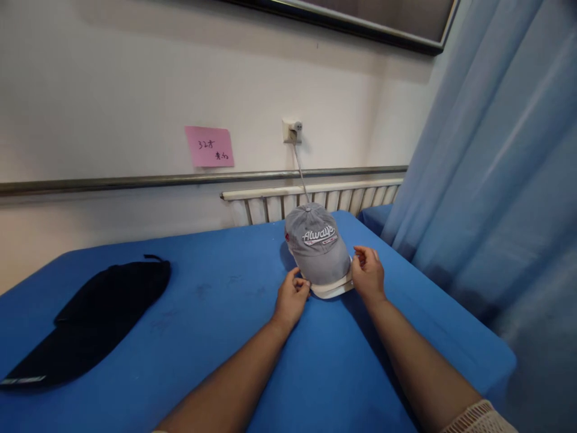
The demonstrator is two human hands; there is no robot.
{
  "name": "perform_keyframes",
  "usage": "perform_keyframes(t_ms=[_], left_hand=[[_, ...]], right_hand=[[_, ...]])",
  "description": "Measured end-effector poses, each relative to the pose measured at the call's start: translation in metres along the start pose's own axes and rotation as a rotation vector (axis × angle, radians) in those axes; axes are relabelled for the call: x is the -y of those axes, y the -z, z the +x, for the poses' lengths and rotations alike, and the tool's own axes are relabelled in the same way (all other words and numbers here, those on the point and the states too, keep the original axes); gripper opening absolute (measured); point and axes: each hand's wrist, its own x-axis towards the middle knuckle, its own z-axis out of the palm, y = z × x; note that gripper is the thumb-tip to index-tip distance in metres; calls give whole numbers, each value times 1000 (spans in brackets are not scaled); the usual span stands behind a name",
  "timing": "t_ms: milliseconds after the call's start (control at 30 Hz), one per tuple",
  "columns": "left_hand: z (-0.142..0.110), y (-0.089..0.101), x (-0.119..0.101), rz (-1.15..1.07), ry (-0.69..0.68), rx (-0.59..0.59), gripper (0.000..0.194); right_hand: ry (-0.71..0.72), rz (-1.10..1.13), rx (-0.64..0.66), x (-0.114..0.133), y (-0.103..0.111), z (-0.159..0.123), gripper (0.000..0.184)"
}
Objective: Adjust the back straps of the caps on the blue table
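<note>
A grey baseball cap [313,237] with "Always" lettered in white on its front stands on the blue table, its brim pointing toward me. Pale, layered edges show along the front of the brim; whether a second cap lies beneath I cannot tell. My left hand [292,294] is closed at the brim's left edge, thumb and fingers together on it. On the opposite side, my right hand [368,273] has its fingers curled and closed around the brim's right edge. A black cap [97,319] lies apart at the left of the table, its brim toward the near left.
The blue-covered table [216,337] stands against a wall with a metal rail [180,179] and a radiator [324,193]. A cord runs from a socket [292,131] down behind the cap. Blue curtains [505,168] hang close on the right. A pink note [210,147] is on the wall.
</note>
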Motion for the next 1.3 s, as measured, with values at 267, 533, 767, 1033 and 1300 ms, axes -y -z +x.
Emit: perform_keyframes(t_ms=[267, 533, 767, 1033, 1300], left_hand=[[-39, 91, -4, 346, -95, -51, 32], [-57, 275, -36, 830, -121, -585, 49], [-64, 321, -30, 1160, 41, -765, 59], [-57, 326, -20, 1311, 46, -651, 22], [-47, 324, -17, 1159, -220, -651, 20]], right_hand=[[299, 52, 253, 43, -14, -58, 24], [-75, 370, 675, 124, -83, -170, 23], [-126, 262, 881, 127, -116, -205, 26], [-206, 389, 1100, 108, -104, -198, 20], [-288, 476, 1086, 112, -109, -201, 18]])
